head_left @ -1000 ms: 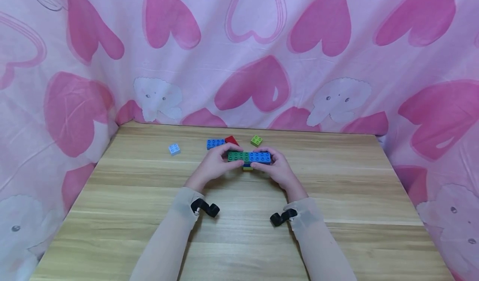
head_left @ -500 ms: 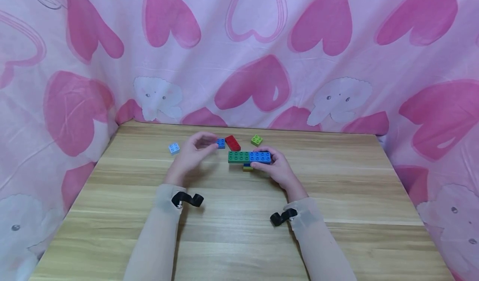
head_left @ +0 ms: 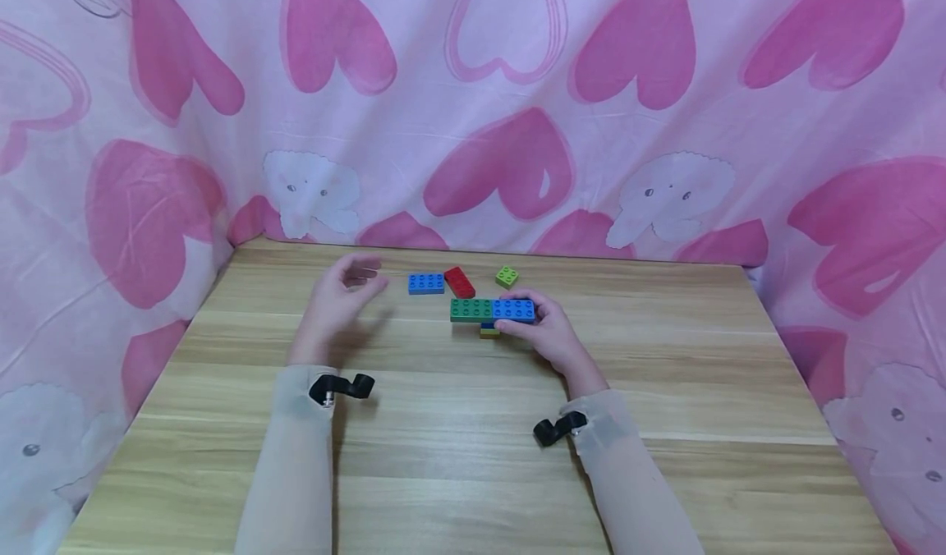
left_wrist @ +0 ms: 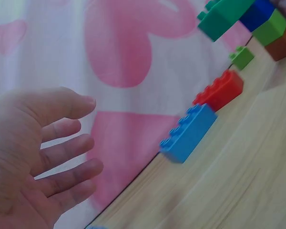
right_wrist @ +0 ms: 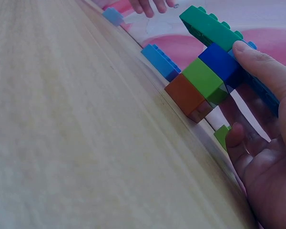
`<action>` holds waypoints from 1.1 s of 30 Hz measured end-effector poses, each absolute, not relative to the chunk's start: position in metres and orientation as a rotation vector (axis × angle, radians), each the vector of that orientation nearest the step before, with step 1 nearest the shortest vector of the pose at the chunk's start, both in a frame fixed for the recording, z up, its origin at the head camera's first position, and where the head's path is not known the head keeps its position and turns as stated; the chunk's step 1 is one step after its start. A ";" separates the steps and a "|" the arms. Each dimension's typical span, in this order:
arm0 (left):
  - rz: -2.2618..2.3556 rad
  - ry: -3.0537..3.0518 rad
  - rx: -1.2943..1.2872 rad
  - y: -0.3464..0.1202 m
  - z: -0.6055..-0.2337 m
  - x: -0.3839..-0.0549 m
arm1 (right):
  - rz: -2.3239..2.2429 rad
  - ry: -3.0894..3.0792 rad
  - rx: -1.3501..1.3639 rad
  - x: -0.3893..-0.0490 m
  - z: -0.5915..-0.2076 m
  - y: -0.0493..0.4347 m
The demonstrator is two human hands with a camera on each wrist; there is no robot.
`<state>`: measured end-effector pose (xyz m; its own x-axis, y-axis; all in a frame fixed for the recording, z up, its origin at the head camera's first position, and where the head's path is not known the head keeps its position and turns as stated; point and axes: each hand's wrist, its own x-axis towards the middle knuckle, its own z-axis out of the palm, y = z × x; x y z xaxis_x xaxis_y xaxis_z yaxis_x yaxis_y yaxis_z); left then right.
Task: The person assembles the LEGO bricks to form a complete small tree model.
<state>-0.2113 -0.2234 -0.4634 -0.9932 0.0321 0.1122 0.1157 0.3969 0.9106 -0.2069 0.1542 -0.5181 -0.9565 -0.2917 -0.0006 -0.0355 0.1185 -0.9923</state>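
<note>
A stack of toy building bricks stands mid-table: brown, lime and dark blue small bricks (right_wrist: 221,62) below, with a long green brick (head_left: 470,310) and a long blue brick (head_left: 513,311) side by side on top. My right hand (head_left: 550,329) holds the blue top brick between thumb and fingers. To the left, my left hand (head_left: 340,300) hovers over the table, fingers relaxed and holding nothing. A small light blue brick (right_wrist: 113,16) lies nearest it; in the head view the hand hides that brick.
Behind the stack lie a blue brick (head_left: 426,284), a red brick (head_left: 459,282) and a small lime brick (head_left: 506,277). A pink heart-patterned cloth (head_left: 414,169) hangs along the back and both sides of the wooden table (head_left: 458,456).
My left hand has let go of the green brick and moved left, past the loose blue brick, to above the light blue one. The right hand and the stack stay in place.
</note>
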 end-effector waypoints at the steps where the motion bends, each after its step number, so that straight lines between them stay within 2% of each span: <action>1: -1.666 -2.560 -0.125 -0.226 -0.464 -0.211 | -1.937 2.195 -0.325 -0.207 -0.518 0.154; 18: -1.595 -2.548 0.033 -0.250 -0.467 -0.206 | -1.917 2.216 -0.325 -0.207 -0.519 0.156; 33: -1.549 -2.669 -0.139 -0.205 -0.485 -0.221 | -1.896 2.226 -0.315 -0.207 -0.520 0.156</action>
